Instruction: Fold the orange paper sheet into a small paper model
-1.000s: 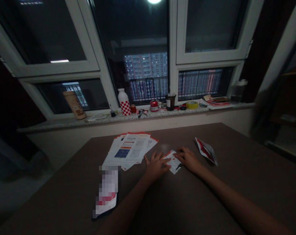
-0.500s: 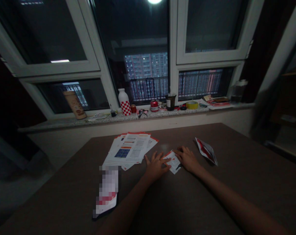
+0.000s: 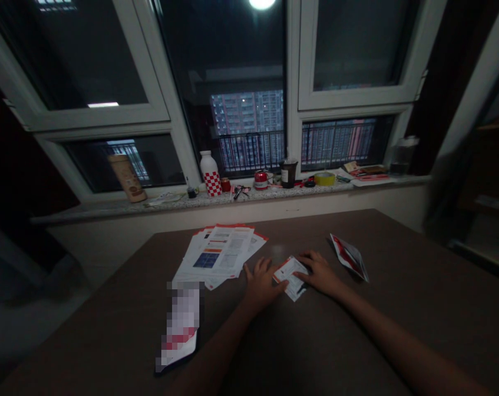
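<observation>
A small folded leaflet (image 3: 291, 276), white with red edges, lies on the dark brown table (image 3: 315, 352) between my hands. My left hand (image 3: 261, 283) lies flat with its fingers spread, its fingertips on the leaflet's left edge. My right hand (image 3: 320, 271) rests on the leaflet's right side, fingers pressing it down. Neither hand lifts the paper off the table.
A fanned stack of printed sheets (image 3: 220, 253) lies left of my hands, a red-and-white folded paper (image 3: 350, 256) to the right, a phone-like object (image 3: 180, 328) near the front left. The windowsill (image 3: 109, 208) holds a checked bottle (image 3: 209, 174), cup (image 3: 288, 172), tape roll (image 3: 324, 178), can (image 3: 127, 177).
The leaflet has shifted slightly and now lies more fully in view between my hands. Both hands have moved slightly nearer to me on the table.
</observation>
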Action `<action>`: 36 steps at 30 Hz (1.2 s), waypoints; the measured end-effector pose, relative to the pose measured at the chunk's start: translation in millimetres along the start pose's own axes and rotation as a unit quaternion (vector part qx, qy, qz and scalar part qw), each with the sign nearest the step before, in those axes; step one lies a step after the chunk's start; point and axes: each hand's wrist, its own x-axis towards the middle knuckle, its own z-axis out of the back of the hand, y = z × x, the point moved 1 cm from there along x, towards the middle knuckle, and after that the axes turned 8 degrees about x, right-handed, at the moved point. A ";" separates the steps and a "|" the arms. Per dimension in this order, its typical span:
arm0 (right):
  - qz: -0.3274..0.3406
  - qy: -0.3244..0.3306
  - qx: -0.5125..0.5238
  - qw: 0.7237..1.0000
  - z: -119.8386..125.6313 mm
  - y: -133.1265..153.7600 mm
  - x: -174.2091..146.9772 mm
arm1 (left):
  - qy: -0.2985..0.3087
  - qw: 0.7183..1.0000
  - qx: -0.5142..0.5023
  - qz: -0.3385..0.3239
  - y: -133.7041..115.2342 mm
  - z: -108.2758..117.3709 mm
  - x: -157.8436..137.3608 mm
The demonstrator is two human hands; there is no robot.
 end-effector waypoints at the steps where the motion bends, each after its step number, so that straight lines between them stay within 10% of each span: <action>1: 0.003 0.000 0.007 1.000 0.0 -0.7 -0.1 | 0.001 1.000 -0.004 0.003 0.0 0.0 0.1; 10: 0.052 -0.003 0.082 0.995 6.4 7.9 -1.8 | -0.016 0.998 -0.037 0.048 0.5 2.0 2.8; 24: 0.009 -0.035 0.132 0.991 3.6 -0.1 -0.9 | -0.207 0.973 -0.099 0.029 10.0 1.3 7.3; 36: 0.012 -0.197 0.230 0.953 20.8 16.6 -5.2 | -0.220 0.970 -0.095 0.050 6.8 4.5 5.3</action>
